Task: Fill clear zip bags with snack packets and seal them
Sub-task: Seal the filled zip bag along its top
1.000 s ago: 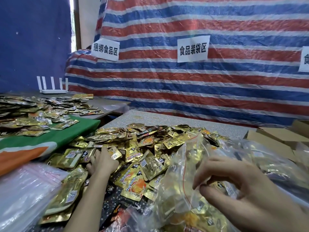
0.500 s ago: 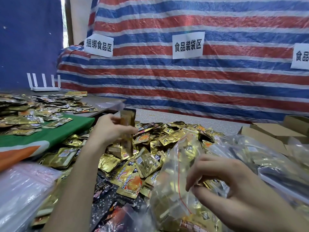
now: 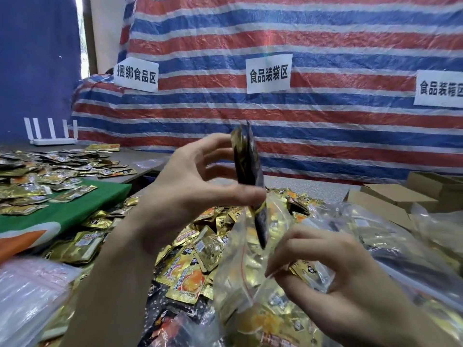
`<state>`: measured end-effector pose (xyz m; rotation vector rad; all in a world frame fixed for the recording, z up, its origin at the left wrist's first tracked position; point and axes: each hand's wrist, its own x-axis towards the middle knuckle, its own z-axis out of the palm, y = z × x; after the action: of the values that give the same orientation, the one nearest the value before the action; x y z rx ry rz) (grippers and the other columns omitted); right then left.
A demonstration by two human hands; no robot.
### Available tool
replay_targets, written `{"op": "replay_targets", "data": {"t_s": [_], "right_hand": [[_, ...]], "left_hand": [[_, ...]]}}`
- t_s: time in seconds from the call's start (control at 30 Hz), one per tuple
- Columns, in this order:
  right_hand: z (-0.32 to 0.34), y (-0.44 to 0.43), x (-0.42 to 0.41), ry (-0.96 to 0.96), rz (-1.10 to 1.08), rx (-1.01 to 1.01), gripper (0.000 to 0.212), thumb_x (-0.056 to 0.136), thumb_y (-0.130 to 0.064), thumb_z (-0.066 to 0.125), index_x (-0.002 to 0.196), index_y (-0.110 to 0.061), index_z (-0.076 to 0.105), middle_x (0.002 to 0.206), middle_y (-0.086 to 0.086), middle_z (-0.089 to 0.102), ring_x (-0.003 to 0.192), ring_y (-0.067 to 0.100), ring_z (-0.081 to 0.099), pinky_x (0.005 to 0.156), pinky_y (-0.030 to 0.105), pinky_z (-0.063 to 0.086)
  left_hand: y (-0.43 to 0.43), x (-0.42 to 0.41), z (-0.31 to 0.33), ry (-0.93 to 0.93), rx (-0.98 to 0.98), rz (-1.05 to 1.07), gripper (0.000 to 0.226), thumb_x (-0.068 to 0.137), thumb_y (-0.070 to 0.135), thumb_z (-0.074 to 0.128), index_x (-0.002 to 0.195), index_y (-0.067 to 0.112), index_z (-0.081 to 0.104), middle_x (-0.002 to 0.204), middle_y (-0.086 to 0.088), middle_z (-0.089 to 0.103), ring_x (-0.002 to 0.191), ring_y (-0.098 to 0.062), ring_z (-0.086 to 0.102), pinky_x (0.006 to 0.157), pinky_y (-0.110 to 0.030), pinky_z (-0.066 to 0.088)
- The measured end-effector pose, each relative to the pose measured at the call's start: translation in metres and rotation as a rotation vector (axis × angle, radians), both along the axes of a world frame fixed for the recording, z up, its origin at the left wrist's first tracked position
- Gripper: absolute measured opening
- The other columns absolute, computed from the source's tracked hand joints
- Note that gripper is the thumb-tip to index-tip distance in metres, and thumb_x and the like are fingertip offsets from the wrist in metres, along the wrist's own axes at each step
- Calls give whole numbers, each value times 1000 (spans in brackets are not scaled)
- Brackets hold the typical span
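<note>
Before striped tarp (image 3: 300, 41), my left hand (image 3: 190, 194) pinches a dark packet (image 3: 246, 159) at the clear zip bag (image 3: 238, 269) my right hand (image 3: 333, 276) grips.

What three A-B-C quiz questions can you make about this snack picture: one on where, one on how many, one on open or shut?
1. Where is the lower end of the snack packet held by the left hand?
A) in the mouth of the clear zip bag
B) on a green cloth
C) in a cardboard box

2. How many white paper signs hang on the striped tarp?
A) one
B) three
C) five

3. How is the clear zip bag?
A) sealed flat
B) torn in half
C) held open by the fingers of the right hand

Answers: 1 A, the packet's end dips behind the bag's plastic; 2 B, three signs show; 3 C, the fingers pinch its rim.
</note>
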<state>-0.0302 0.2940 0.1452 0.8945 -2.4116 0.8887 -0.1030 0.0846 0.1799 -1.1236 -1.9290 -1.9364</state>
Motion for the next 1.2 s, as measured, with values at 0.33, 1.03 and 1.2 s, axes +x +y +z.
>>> {"op": "replay_targets", "data": {"t_s": [0.33,1.03,1.2], "right_hand": [[-4,-1,-2,138,1,-93,13,76,-6,69,74,-17,75,78,-7,67,77,15,67,68,33,50],[-5,3,-4,179,-27,-113,7,81,-14,71,81,-17,77,83,-11,67,79,12,66,68,31,52],[1,5,3,145,10,-79,5,80,-17,74,82,-21,77,81,-9,65,71,13,64,62,25,51]], "left_hand": [[12,-8,-7,84,-273,141,63,54,36,92,111,24,68,105,7,74,100,-9,69,86,-18,51],[-7,9,-5,-312,-801,143,48,79,-1,79,114,25,61,88,-9,70,61,-23,71,52,-29,56],[-10,17,8,-89,-542,289,30,76,15,76,102,19,63,83,-8,77,74,-32,72,58,-45,59]]}}
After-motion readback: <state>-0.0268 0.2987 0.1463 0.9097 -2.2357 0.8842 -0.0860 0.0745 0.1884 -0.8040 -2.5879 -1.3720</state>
